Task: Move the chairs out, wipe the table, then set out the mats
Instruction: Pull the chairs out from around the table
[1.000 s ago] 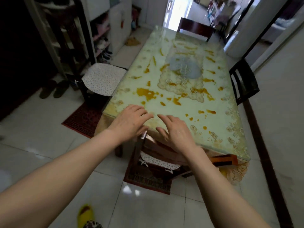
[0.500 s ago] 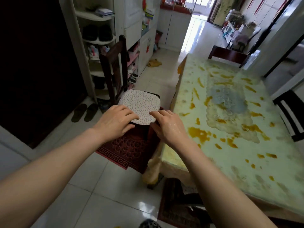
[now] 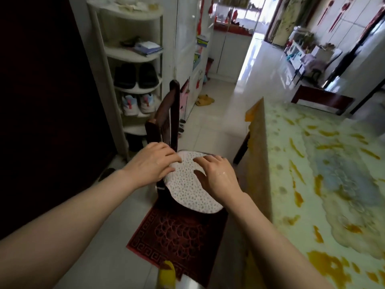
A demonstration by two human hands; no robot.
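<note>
Currently I judge the task to be in its first stage, moving the chairs out. The chair [image 3: 166, 122] directly under my hands stands clear of the table [image 3: 312, 163], with open floor between its seat and the table edge, so this one appears already pulled out or nearly so. Beyond my right hand, at the far end of the table, the back of a second chair [image 3: 320, 101] sits close against the table; it likely remains to be moved. The table top to the right of my right hand shows only its yellow-patterned cover; I see no cloth in use and no mats laid on it, so wiping and mat placement are both outstanding. Left hand [image 3: 155, 161]: fingers extended and slightly curved, spread over the rear left edge of the seat cushion [image 3: 187, 184], just in front of the chair's dark backrest. It holds nothing; whether the fingertips press the cushion or hover above it I cannot tell. Right hand [image 3: 216, 174]: fingers loosely spread and relaxed, positioned over the right side of the same cushion, gripping nothing; contact is likewise unclear. The chair stands on a red patterned rug [image 3: 177, 236] below both wrists. Left of my left hand is a white shelf unit [image 3: 125, 59] holding shoes.
</note>
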